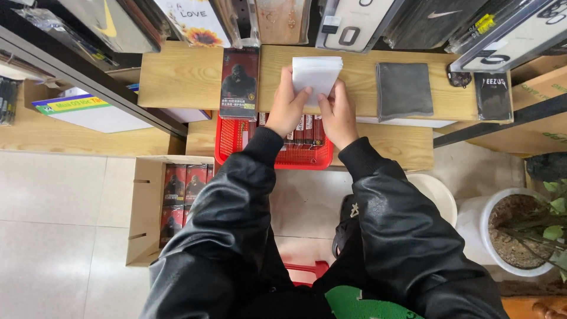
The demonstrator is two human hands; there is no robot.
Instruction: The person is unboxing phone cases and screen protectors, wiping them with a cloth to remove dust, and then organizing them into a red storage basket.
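White flat stack of packets (317,74) in my view, plain face up, held upright-ish over wooden shelf (177,77), above red basket (231,139).

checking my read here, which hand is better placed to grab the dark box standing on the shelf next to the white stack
Left, probably. The dark box stands just left of the left hand, with nothing between them. The right hand would have to cross over the white stack. Both hands are holding that stack.

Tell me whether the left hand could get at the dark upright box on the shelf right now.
Probably not at once: the left hand is busy holding the white stack with the right hand. The dark box stands just beside it, with nothing between them.
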